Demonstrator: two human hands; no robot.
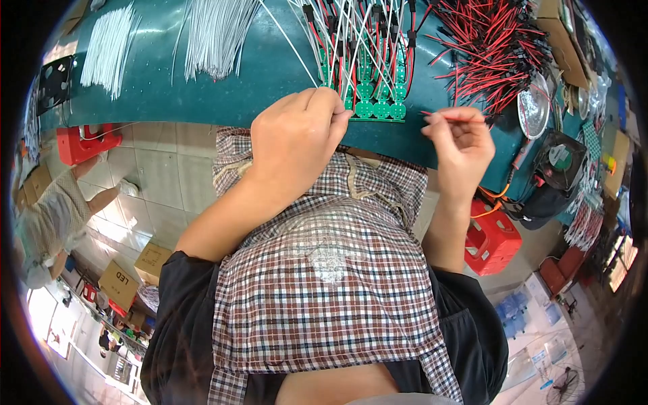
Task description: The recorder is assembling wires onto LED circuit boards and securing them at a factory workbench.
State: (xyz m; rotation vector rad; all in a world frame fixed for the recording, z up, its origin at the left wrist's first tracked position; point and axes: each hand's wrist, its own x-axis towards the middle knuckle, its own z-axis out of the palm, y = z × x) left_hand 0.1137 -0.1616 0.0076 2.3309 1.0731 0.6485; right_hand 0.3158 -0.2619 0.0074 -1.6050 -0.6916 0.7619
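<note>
My left hand point(297, 125) is closed, thumb against the curled fingers, at the left edge of a panel of small round green circuit boards point(381, 109). What its fingertips hold is hidden; a loose white wire point(290, 39) runs down behind its knuckles. To the right of the panel, my right hand point(464, 138) pinches a thin red wire point(425, 113) whose tip pokes out past the thumb. Something dark shows behind those fingers, perhaps the lead's connector. Red, black and white wires with black connectors point(339, 48) rise from the panel's far part.
On the green table point(158, 88) lie two bundles of white wires point(219, 37) and a heap of red-and-black leads point(496, 50). A soldering iron point(521, 154), a metal dish point(533, 108) and a fan point(560, 158) sit at right. Red stools point(491, 236) stand below; a person's legs point(101, 199) show at left.
</note>
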